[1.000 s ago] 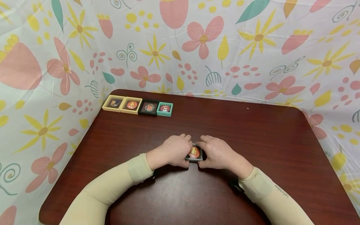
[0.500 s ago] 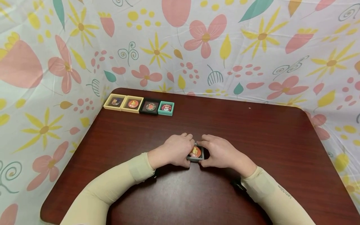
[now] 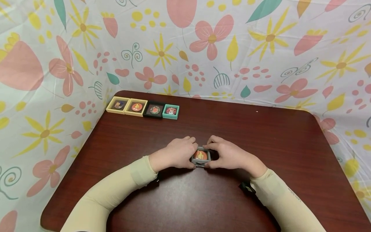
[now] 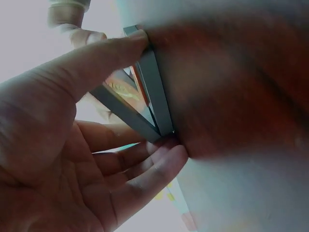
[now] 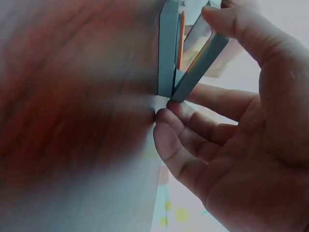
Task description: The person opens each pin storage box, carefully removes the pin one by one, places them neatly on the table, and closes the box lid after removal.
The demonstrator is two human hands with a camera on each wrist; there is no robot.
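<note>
A small grey display frame (image 3: 201, 160) stands partly open like a clamshell between my hands, on the dark wooden table. Inside it is a round orange badge (image 3: 200, 155) with a yellow figure; its edge shows between the halves in the right wrist view. My left hand (image 3: 182, 152) grips the frame's left side, the thumb on the lower half (image 4: 158, 92) and fingertips by the joined far edge. My right hand (image 3: 227, 154) holds the right side, its thumb at the free edge of the raised upper half (image 5: 202, 67), fingers by the joined edge.
At the table's back left corner stand several framed badges in a row: two cream frames (image 3: 125, 111) (image 3: 135, 114), a black frame (image 3: 153, 116) and a turquoise frame (image 3: 170, 117). A floral cloth (image 3: 179, 42) hangs behind and to the left of the table (image 3: 261, 129).
The grey frame's upper half has tilted up from the lower one, hinging at the far edge. My right hand has risen slightly with it; both hands stay at the frame's sides.
</note>
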